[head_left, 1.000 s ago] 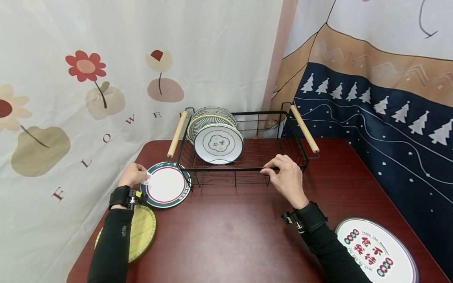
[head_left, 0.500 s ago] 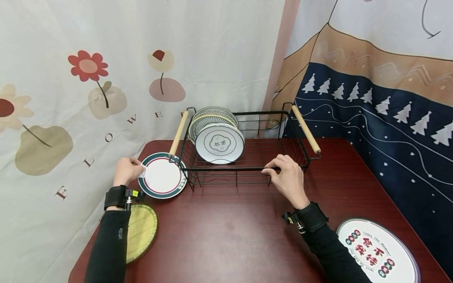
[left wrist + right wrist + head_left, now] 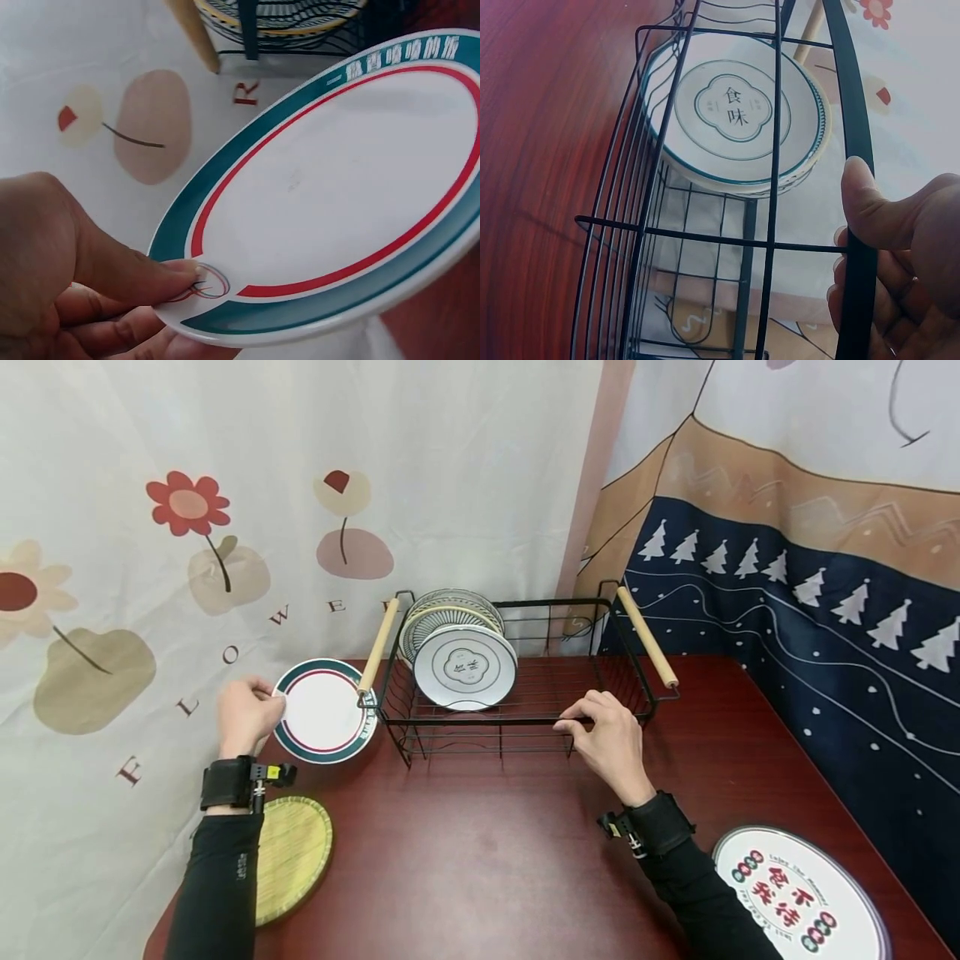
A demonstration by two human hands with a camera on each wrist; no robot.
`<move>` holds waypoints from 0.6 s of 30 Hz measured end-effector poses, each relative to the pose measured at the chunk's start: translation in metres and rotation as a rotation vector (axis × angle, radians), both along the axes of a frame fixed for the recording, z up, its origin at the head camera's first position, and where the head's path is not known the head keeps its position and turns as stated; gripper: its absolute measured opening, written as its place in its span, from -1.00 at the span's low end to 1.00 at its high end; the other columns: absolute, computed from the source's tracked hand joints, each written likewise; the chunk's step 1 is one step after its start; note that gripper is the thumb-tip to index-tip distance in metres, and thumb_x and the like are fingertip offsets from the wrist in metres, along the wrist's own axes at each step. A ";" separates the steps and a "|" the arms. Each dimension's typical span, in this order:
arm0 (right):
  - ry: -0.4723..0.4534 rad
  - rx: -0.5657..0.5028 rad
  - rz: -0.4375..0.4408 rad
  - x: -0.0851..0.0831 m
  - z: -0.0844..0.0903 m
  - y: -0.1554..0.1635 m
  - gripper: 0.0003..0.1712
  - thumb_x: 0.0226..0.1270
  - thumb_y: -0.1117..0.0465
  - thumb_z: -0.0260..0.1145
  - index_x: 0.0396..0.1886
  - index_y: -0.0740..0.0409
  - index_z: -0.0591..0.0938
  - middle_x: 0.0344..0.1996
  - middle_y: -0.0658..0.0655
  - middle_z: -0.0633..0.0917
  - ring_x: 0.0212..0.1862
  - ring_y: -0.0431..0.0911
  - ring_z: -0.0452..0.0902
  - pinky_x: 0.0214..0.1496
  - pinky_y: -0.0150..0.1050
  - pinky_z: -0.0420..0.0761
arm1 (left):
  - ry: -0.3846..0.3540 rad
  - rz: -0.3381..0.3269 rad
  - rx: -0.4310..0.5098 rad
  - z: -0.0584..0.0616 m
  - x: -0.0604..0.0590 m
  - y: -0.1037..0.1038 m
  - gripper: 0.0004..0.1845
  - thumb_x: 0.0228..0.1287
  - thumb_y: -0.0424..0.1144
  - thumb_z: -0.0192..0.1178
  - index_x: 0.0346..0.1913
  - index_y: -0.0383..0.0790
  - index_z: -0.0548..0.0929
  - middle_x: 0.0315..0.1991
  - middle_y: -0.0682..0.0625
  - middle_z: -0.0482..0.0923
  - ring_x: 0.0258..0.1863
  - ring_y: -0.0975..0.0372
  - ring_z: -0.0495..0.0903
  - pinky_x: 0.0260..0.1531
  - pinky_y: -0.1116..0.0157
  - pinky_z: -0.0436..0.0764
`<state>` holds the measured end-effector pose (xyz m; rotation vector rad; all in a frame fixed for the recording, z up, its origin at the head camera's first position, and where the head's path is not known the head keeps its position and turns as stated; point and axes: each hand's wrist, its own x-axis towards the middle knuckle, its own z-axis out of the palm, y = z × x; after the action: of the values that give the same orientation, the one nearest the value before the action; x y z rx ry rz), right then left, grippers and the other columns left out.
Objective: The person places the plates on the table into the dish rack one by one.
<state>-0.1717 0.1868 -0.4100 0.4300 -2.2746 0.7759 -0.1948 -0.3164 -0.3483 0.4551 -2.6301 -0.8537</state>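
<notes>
My left hand pinches the left rim of a white plate with a teal border and a red ring. In the left wrist view the thumb lies on top of that rim, with fingers beneath it. The plate is held up beside the left end of a black wire dish rack. My right hand grips the rack's front top bar, thumb on one side and fingers on the other. Inside the rack, at its left, several plates stand on edge; the front one is a white plate with dark characters.
A round yellow-green woven mat lies at the table's left, partly behind the left forearm. On the right lies a white oval plate with red characters. Wooden handles stick up at both rack ends. Printed curtains hang behind the table.
My left hand has moved the teal-bordered plate up and to the left, away from the rack's front left corner. The right hand has stayed on the rack bar.
</notes>
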 end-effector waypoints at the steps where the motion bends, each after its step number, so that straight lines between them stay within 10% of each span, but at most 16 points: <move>1: -0.001 0.001 0.000 0.001 0.000 0.000 -0.81 -0.04 0.12 0.66 -0.44 0.00 0.80 -0.51 -0.04 0.61 -0.43 -0.09 0.44 -0.45 -0.21 0.38 | 0.020 0.015 -0.013 0.003 0.001 0.001 -0.83 0.19 -0.36 0.11 -0.24 -0.40 0.63 -0.40 -0.23 0.60 -0.41 -0.02 0.53 -0.51 0.24 0.41; 14: 0.002 -0.010 0.001 0.001 0.000 0.000 -0.82 -0.04 0.14 0.67 -0.44 -0.01 0.80 -0.52 -0.04 0.60 -0.43 -0.12 0.42 -0.44 -0.22 0.38 | 0.287 0.140 -0.059 0.030 0.011 0.009 -0.72 0.35 -0.32 0.05 -0.11 -0.48 0.66 -0.20 -0.39 0.67 -0.21 -0.18 0.61 -0.37 0.19 0.37; 18: -0.001 -0.008 -0.003 0.001 0.000 0.000 -0.82 -0.04 0.14 0.67 -0.44 -0.01 0.80 -0.52 -0.04 0.60 -0.44 -0.14 0.41 -0.45 -0.23 0.37 | 0.413 0.151 -0.078 0.038 0.016 0.015 -0.74 0.33 -0.35 0.04 -0.16 -0.47 0.67 -0.26 -0.39 0.71 -0.41 0.05 0.59 -0.41 0.33 0.35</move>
<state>-0.1707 0.1869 -0.4104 0.4231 -2.2719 0.7833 -0.1789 -0.3018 -0.3099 0.4013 -2.2117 -0.7070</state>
